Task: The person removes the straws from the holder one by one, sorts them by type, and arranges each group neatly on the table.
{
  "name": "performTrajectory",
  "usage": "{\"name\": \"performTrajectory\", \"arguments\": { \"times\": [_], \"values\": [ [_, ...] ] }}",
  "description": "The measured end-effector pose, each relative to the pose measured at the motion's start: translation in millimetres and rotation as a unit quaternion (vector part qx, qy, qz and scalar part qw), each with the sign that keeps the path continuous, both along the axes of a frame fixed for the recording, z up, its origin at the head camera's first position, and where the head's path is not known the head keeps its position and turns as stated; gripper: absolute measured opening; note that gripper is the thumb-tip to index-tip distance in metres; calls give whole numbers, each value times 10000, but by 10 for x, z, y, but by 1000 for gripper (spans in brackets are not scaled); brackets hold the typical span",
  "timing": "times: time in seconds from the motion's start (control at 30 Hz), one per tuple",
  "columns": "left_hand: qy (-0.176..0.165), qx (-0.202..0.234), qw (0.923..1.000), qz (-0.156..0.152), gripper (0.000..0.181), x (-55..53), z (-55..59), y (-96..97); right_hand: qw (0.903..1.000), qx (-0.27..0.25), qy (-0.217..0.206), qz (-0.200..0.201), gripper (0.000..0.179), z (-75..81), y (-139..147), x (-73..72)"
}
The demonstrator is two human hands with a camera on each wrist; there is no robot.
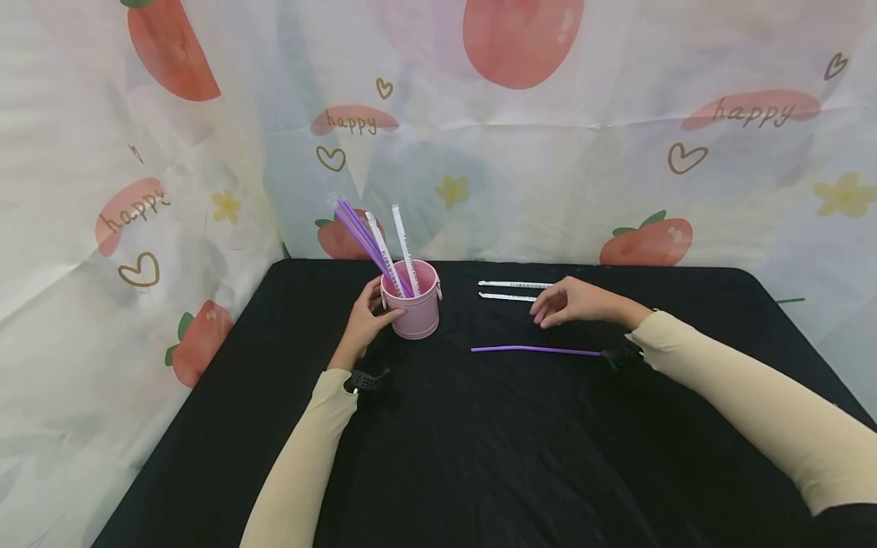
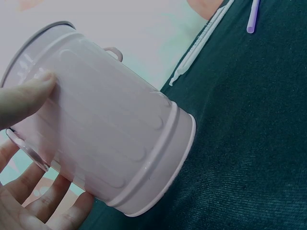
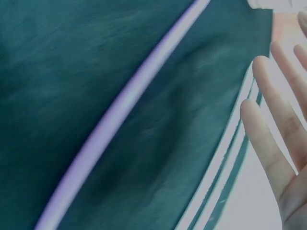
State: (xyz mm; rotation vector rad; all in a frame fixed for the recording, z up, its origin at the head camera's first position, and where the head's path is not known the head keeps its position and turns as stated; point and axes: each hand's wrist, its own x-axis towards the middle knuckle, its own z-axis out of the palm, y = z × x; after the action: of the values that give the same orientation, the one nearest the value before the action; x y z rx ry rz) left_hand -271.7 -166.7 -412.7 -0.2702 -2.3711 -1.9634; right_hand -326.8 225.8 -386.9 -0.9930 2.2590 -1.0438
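My left hand [image 1: 363, 323] holds a small pink metal bucket [image 1: 416, 318] by its left side, the thumb on the front of the wall and the other fingers round by the handle. Purple straws [image 1: 359, 234] and white paper-wrapped straws [image 1: 403, 237] stand slanted in the bucket. My right hand [image 1: 574, 299] hovers with loose fingers over the right ends of two white wrapped straws [image 1: 508, 297], partly covering them; nothing shows in its grasp. Nearer to me, a long purple straw [image 1: 527, 348] lies crosswise, its right end close to the right wrist.
A black cloth [image 1: 479, 457] covers the table. Behind it and on the left hangs a pale printed curtain [image 1: 548, 183] that meets the table's back edge. A black strap with a device [image 1: 370, 379] sits on the left wrist.
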Motion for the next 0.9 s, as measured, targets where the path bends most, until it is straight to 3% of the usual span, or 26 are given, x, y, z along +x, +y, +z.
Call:
{"name": "performTrajectory", "arguments": {
  "times": [0.23, 0.57, 0.9],
  "values": [
    [31, 7, 10000, -4, 73, 4, 1, -2, 9978, -482, 332, -326, 31, 250, -220, -32],
    [44, -2, 10000, -14, 72, 13, 5, 0, 9924, -933, 334, -734, 33, 545, -635, -85],
    [29, -11, 10000, -18, 73, 0, -8, -9, 9710, -1904, 714, -1255, 27, 610, -1194, -81]
  ]
}}
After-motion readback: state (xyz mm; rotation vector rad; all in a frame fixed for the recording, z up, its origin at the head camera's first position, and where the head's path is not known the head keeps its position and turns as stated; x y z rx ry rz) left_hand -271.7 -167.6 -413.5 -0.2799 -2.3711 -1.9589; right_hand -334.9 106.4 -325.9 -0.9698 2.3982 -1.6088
